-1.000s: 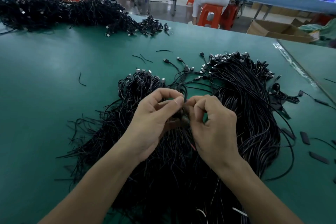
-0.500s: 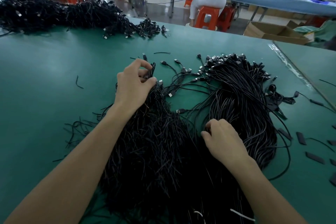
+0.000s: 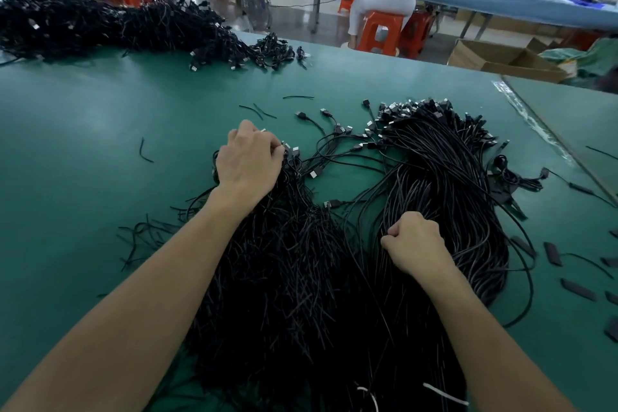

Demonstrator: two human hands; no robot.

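**Hands gathering black cables on a green table**

My left hand curls its fingers round the silver metal plug ends at the far tip of a loose heap of thin black rubbery cables. The heap lies on the matt green table right before me. My right hand is a closed fist, pinching a few strands of the neighbouring long bundle of black cables. I judge them light, limp and quick to tangle. The stiff plugs give the surest hold, since smooth cords may slide through my fingers.

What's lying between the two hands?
In the head view, black cables and one loose plug lie between the left hand and right hand.
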